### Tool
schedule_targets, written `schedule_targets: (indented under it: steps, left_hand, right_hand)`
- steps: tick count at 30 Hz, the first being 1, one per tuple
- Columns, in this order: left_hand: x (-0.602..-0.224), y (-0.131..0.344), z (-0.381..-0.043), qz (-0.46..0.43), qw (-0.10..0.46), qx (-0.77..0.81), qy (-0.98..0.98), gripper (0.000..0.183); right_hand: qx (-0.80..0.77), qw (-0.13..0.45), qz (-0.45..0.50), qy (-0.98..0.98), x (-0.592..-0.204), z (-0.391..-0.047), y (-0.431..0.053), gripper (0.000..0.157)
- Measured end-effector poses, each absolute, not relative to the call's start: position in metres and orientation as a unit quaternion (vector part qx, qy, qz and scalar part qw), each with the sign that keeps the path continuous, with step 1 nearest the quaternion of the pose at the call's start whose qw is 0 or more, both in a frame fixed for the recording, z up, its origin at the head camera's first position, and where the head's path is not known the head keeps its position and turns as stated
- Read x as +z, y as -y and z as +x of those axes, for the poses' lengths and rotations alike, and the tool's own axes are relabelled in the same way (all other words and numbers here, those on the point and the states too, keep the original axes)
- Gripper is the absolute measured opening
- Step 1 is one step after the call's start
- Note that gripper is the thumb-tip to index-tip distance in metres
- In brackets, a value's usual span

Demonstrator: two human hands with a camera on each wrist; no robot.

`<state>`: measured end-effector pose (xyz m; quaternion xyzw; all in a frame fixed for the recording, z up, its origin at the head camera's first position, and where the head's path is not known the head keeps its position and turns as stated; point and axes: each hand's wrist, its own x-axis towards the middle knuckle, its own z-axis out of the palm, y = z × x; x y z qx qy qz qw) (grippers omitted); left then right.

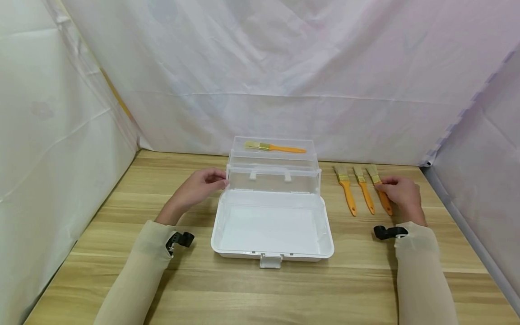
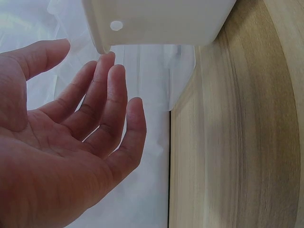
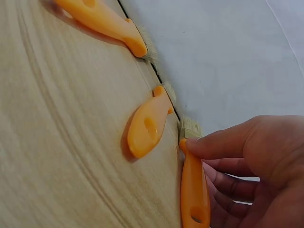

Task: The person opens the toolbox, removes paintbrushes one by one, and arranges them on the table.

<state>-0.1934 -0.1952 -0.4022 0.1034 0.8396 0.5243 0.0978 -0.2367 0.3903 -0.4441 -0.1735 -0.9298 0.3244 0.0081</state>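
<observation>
A white plastic box (image 1: 270,225) stands on the table with its clear lid (image 1: 274,178) raised at the back. On the lid's upper part lies a paintbrush (image 1: 280,148) with an orange handle. My left hand (image 1: 200,188) is at the lid's left side, fingers loosely bent and thumb apart; in the left wrist view nothing is in the palm. To the right, my right hand (image 1: 402,196) pinches the rightmost paintbrush (image 3: 194,185) near its ferrule, thumb on top. Its other fingers are partly hidden behind the handle.
Two more orange-handled paintbrushes, a wide one (image 1: 347,194) and a narrow one (image 1: 365,194), lie between the box and my right hand. A clear latch (image 1: 270,261) hangs from the box's front. White cloth (image 1: 284,67) encloses the wooden table (image 1: 260,298) at the back and sides.
</observation>
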Motion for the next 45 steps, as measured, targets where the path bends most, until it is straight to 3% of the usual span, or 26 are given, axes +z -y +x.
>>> schedule_targets:
  steps: [15, 45]
  left_hand:
    - [-0.4002, 0.1944, -0.1929, 0.102, 0.1, 0.528, -0.837, 0.039]
    - [-0.4011, 0.1953, -0.193, 0.116, 0.095, 0.526, -0.837, 0.037]
  right_hand:
    - [0.311, 0.002, -0.185, 0.932, -0.4454, -0.2363, -0.3954, 0.052]
    - [0.3, 0.029, -0.175, 0.937, -0.4389, -0.2338, -0.3927, 0.044]
